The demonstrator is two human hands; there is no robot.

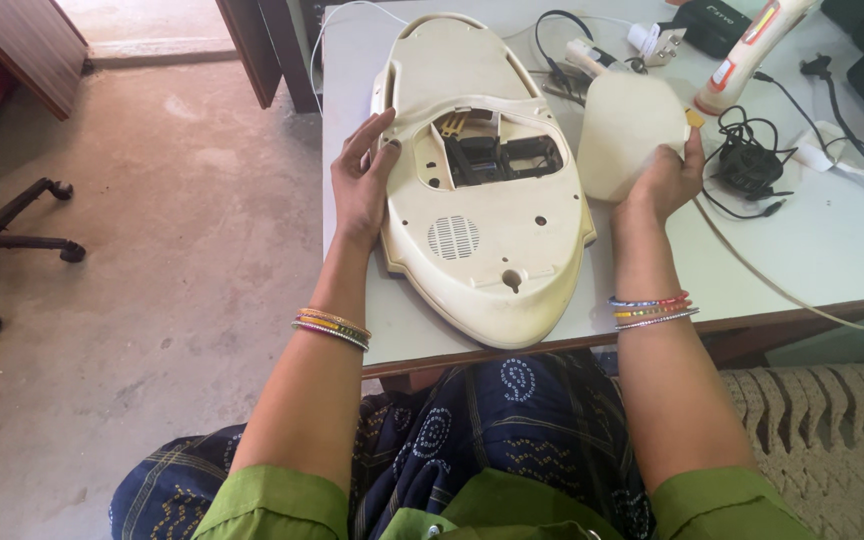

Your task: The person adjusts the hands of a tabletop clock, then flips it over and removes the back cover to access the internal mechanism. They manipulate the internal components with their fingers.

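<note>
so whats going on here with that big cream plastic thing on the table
A person seated at a grey table has a large cream plastic casing lying in front of them, its middle compartment open so dark inner parts show. The left hand steadies the casing's left edge. The right hand holds a separate cream cover panel beside it, just off the casing. A bundle of black cable, a glue gun and other cords lie further right on the table.
</note>
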